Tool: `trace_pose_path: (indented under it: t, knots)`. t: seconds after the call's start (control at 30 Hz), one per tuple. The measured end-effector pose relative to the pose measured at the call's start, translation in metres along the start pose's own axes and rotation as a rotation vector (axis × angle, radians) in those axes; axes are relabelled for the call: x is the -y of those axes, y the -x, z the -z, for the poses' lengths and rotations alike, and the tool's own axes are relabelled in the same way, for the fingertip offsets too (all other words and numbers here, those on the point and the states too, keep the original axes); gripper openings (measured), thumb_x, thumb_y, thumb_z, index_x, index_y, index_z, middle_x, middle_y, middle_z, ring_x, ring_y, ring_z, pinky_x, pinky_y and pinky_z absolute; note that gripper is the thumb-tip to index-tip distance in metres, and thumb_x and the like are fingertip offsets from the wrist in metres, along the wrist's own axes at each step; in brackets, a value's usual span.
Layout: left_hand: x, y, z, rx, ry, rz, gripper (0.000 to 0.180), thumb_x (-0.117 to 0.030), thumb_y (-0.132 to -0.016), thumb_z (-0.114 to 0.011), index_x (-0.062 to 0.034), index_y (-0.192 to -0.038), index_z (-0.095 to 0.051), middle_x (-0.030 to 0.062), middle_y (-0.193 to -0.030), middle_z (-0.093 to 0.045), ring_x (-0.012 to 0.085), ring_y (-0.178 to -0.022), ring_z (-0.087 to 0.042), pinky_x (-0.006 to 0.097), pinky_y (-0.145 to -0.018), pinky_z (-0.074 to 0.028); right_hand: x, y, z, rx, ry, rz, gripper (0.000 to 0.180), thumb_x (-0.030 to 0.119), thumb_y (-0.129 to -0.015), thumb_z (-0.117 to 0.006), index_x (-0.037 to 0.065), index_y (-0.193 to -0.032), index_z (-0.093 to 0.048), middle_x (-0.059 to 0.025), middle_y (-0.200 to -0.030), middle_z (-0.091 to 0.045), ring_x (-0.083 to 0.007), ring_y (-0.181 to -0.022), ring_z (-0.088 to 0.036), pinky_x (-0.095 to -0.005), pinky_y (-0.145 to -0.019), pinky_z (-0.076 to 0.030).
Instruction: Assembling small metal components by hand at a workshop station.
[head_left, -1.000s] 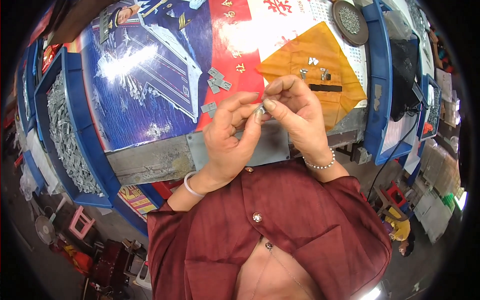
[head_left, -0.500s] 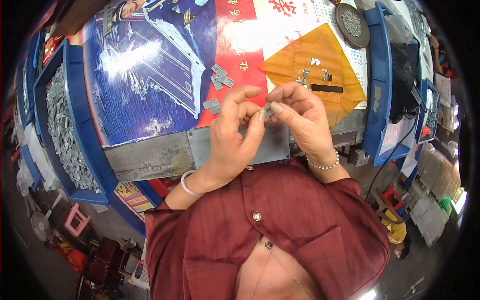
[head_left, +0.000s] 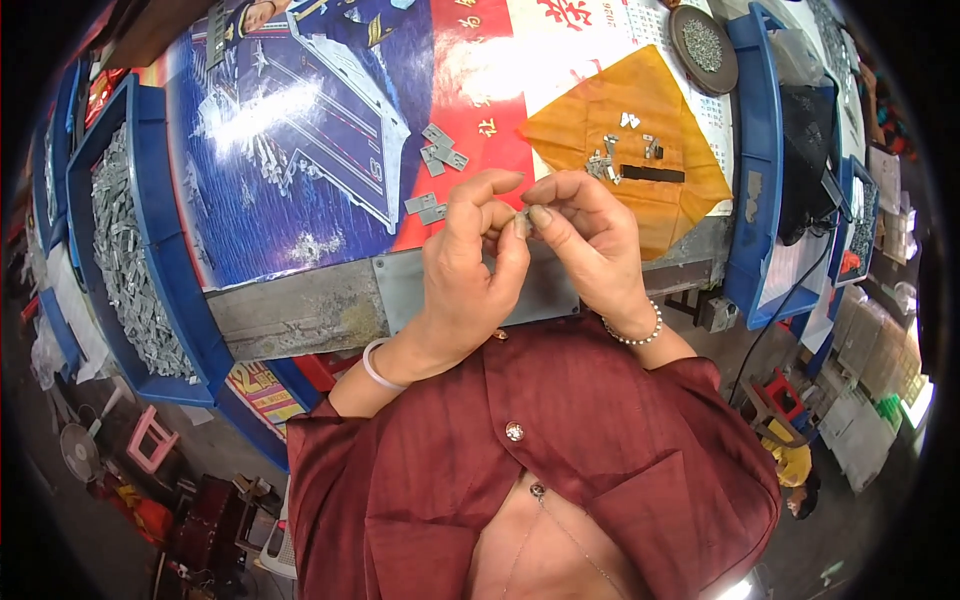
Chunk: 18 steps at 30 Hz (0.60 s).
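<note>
My left hand [head_left: 468,258] and my right hand [head_left: 592,242] meet fingertip to fingertip above the front edge of the table. Between thumbs and forefingers they pinch a small grey metal piece [head_left: 527,222], mostly covered by the fingertips. Just beyond my left hand lie several flat grey metal plates [head_left: 437,152], some overlapping, on the red part of a poster. Past my right hand an orange cloth [head_left: 570,125] is spread out. On it rest small metal parts [head_left: 602,165] and a black strip [head_left: 652,174].
A long blue bin [head_left: 150,250] full of grey metal pieces stands at the left. At the far right of the table is a round dish [head_left: 704,52] of tiny metal parts. Another blue bin [head_left: 757,170] holds dark cloth. A grey plate [head_left: 400,290] lies under my hands.
My right hand has shifted slightly left, closer against my left fingertips. The pinched metal piece has moved left with it and now shows less between the fingers.
</note>
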<state>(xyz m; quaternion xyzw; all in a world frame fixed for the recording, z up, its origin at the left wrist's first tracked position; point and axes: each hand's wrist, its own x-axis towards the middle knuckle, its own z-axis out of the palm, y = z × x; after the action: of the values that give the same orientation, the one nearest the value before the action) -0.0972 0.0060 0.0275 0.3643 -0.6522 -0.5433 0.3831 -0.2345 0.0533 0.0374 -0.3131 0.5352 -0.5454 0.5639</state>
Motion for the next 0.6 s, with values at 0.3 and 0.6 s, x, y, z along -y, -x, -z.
trace_pose_path:
  t: [0.3, 0.6]
  knots:
    - [-0.005, 0.005, 0.004, 0.050, 0.289, 0.247, 0.038, 0.007, -0.086, -0.051, 0.0025, -0.122, -0.042, 0.0060, -0.077, -0.060, 0.0092, -0.070, -0.059, 0.024, -0.063, -0.047, 0.013, 0.001, 0.008, 0.023, -0.148, -0.179, 0.017, 0.000, -0.091, -0.057, -0.004, -0.108, -0.056, -0.0066, -0.096, -0.063, -0.0113, -0.087, -0.063, -0.0253, -0.078, -0.053]
    - [-0.005, 0.002, 0.003, 0.052, 0.063, 0.082, 0.038, 0.006, -0.085, -0.052, 0.0011, -0.122, -0.045, 0.0077, -0.074, -0.060, 0.0134, -0.061, -0.060, 0.027, -0.054, -0.048, 0.008, -0.001, 0.006, 0.006, -0.158, -0.191, 0.019, -0.004, -0.086, -0.056, -0.004, -0.105, -0.056, -0.0057, -0.095, -0.062, -0.0100, -0.085, -0.061, -0.0238, -0.078, -0.050]
